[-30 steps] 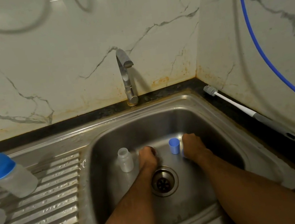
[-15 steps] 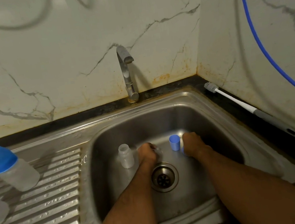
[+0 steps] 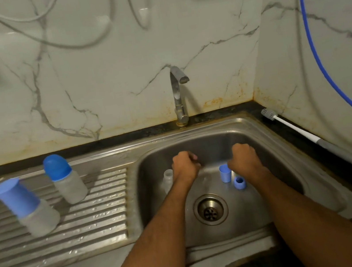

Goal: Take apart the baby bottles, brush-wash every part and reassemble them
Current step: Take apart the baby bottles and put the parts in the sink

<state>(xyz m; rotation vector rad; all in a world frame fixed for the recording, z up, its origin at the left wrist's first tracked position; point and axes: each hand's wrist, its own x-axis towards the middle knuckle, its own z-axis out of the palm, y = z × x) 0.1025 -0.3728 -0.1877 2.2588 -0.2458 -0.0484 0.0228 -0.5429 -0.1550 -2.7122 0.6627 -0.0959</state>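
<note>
Since earlier: both hands lifted. Left hand (image 3: pixel 184 165) fisted, contents hidden; right hand (image 3: pixel 243 157) curled, empty. Sink (image 3: pixel 275 163) holds bottle body (image 3: pixel 168 177), cap (image 3: pixel 225 173), collar (image 3: pixel 239 182). Disassembly done; next, fetch far-right brush (image 3: pixel 305 135).

Tap (image 3: pixel 178 93) behind steel sink (image 3: pixel 271 140); blue hose (image 3: pixel 314 45) down right marble wall (image 3: pixel 334 2).

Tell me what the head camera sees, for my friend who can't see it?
A person's left hand and right hand reach into a steel sink basin, fingers curled, beside a small clear plastic bottle, a light blue plastic cap and a blue screw ring. Two blue-capped baby bottles stand on the ribbed drainboard; a white bottle brush lies along the counter.
</note>
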